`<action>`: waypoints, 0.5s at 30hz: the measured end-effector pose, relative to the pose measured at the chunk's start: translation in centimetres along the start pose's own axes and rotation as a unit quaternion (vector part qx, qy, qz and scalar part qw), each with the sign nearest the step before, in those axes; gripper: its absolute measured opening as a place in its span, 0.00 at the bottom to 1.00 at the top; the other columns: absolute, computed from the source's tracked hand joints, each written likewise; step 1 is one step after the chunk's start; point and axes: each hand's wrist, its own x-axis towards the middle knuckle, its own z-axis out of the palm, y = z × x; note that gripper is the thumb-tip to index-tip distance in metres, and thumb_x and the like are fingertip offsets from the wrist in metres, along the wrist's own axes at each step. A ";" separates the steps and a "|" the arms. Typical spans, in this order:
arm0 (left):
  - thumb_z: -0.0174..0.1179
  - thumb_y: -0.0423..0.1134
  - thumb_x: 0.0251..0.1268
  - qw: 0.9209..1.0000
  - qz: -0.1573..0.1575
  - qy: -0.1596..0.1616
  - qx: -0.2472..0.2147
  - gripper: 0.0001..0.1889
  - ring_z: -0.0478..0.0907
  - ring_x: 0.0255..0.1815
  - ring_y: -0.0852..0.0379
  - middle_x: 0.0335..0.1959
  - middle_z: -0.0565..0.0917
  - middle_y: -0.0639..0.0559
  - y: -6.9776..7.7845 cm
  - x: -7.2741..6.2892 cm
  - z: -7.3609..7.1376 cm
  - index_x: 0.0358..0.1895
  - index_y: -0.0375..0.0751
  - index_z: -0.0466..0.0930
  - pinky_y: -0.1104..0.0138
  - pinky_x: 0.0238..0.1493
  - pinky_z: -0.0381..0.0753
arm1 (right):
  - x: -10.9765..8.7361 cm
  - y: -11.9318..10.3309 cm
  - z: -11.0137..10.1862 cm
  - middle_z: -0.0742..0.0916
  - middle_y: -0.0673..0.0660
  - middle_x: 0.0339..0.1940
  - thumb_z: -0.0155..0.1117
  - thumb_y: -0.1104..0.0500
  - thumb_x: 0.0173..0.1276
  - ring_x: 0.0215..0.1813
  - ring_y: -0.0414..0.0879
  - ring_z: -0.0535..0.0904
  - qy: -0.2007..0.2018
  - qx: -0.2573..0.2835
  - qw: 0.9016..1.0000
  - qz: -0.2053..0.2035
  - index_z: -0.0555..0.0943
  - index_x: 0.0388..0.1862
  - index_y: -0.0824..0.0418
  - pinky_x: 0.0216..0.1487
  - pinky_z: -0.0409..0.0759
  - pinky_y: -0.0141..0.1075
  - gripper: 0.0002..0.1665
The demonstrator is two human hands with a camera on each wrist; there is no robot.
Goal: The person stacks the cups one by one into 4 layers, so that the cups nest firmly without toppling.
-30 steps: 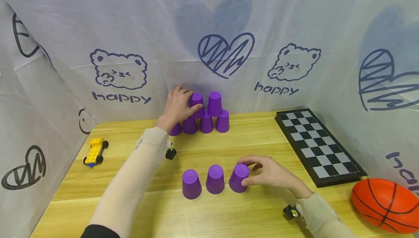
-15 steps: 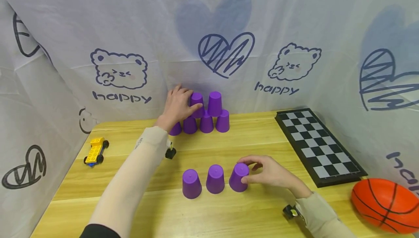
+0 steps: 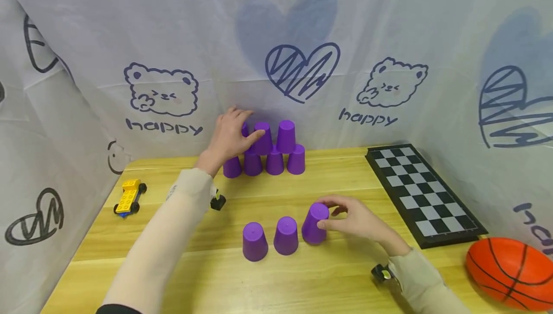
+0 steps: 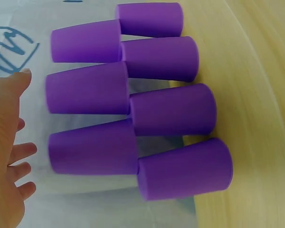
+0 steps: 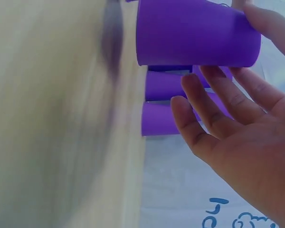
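Note:
A two-level stack of upside-down purple cups stands at the back of the table, with several in the bottom row and three on top; one cup of the upper row (image 4: 92, 147) shows fully in the left wrist view. My left hand (image 3: 228, 135) is at the stack's left end, fingers spread, and in the left wrist view a gap separates it from the cups. Nearer me, my right hand (image 3: 352, 218) pinches a purple cup (image 3: 315, 224) between thumb and fingers, mouth down. To its left stand two more upside-down cups, the middle one (image 3: 285, 236) and the left one (image 3: 255, 242).
A black-and-white checkerboard (image 3: 421, 189) lies at the right of the wooden table (image 3: 276, 285). In front of it sits an orange basketball-patterned bowl (image 3: 510, 273). A yellow toy car (image 3: 128, 197) is on the far left. Patterned white cloth (image 3: 233, 26) hangs behind the table.
The left hand has drawn back left from the upper-left cup, its fingers now off it. My right hand has raised its cup slightly. The view has shifted a little.

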 end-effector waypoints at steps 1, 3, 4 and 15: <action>0.66 0.60 0.70 1.000 0.002 0.003 -0.006 0.37 0.62 0.81 0.32 0.71 0.78 0.36 0.0 -0.2 -0.4 0.73 0.38 0.74 0.37 0.80 0.60 | 0.2 -0.2 -0.1 0.90 0.48 0.56 0.80 0.48 0.65 0.57 0.46 0.84 0.009 -0.001 1.000 -0.007 0.84 0.63 0.51 0.58 0.87 0.42 0.28; 0.67 0.58 0.71 1.000 0.008 0.013 -0.019 0.37 0.64 0.81 0.33 0.71 0.78 0.36 -0.1 -0.7 -1.1 0.73 0.37 0.74 0.37 0.79 0.62 | 0.7 -0.6 -0.5 0.90 0.47 0.55 0.80 0.49 0.65 0.57 0.46 0.84 0.027 -0.005 0.999 -0.015 0.84 0.62 0.51 0.59 0.87 0.44 0.28; 0.67 0.58 0.70 0.999 0.014 0.021 -0.027 0.36 0.65 0.80 0.33 0.71 0.79 0.36 -0.1 -1.0 -1.5 0.72 0.36 0.74 0.36 0.79 0.63 | 0.9 -0.7 -0.7 0.90 0.48 0.55 0.80 0.49 0.65 0.57 0.46 0.84 0.036 -0.006 0.999 -0.021 0.84 0.62 0.52 0.59 0.87 0.46 0.27; 0.70 0.50 0.69 0.992 0.064 0.068 -0.088 0.34 0.75 0.72 0.35 0.69 0.81 0.35 -0.4 -5.3 -3.9 0.71 0.34 0.75 0.42 0.75 0.73 | 4.4 -3.7 -3.4 0.89 0.52 0.59 0.79 0.48 0.65 0.58 0.49 0.82 0.108 -0.007 0.994 -0.011 0.83 0.65 0.54 0.63 0.83 0.52 0.30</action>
